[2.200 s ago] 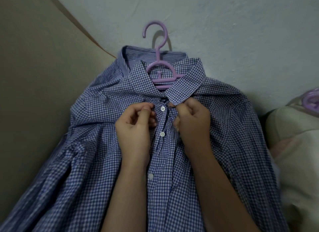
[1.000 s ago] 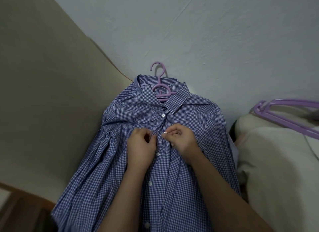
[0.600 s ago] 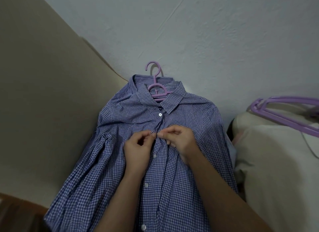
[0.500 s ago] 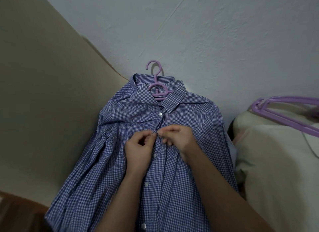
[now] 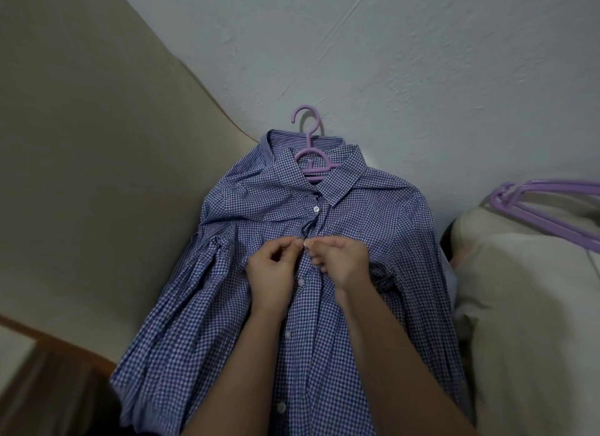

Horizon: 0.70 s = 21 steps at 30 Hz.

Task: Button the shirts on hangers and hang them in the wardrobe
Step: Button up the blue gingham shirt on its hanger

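A blue-and-white gingham cotton shirt [image 5: 373,228] lies front-up on a pale blue-grey textured surface [image 5: 406,62]. It is threaded on a lilac plastic hanger [image 5: 310,158] whose hook points away from the person, and its collar is spread to either side of the hanger's neck. No print on the shirt or hanger can be read. Both forearms reach in from the bottom edge and meet over the chest of the shirt. The left hand [image 5: 272,273] has its fingers curled and pinches the edge of the front placket between thumb and forefinger. The right hand [image 5: 344,263], curled in the same way, pinches the opposite edge, so the two sets of fingertips touch at the centre line. A pale speck shows between them, too small to identify. A white round button [image 5: 316,209] sits just below the collar, above the hands, and three more buttons [image 5: 301,283] run down the placket between the wrists. A beige surface [image 5: 81,143] borders the shirt on the left, with a brown wooden edge [image 5: 48,335] at the lower corner. To the right lies a cream garment [image 5: 535,306] bearing a second lilac hanger [image 5: 545,215].
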Motion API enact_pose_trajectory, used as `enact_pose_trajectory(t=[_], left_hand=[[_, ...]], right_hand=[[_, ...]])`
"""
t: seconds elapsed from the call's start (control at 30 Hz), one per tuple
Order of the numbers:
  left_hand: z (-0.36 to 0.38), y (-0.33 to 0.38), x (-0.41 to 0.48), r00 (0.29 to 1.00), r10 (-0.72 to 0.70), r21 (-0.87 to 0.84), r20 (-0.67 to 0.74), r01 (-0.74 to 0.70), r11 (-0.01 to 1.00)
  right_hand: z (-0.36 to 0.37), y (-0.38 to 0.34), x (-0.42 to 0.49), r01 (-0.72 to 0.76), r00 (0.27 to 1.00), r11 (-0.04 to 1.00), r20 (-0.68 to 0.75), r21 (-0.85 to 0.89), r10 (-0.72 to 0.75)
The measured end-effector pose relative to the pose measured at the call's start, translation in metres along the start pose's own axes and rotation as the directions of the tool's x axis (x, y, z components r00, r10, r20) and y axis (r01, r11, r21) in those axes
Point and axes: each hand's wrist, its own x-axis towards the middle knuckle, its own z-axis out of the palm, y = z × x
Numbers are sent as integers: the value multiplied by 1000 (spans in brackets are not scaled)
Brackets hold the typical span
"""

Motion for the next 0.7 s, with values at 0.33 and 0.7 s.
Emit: enact_pose_trajectory(t=[0.33,0.7], left_hand=[[0,5,-2,999,-39,-50,-8,38,998],[-11,21,12,965,-151,7,213,153,988]], right_hand=[[2,2,-1,-26,999,998,-32,65,28],[-7,3,-1,-42,998,993,43,110,38]])
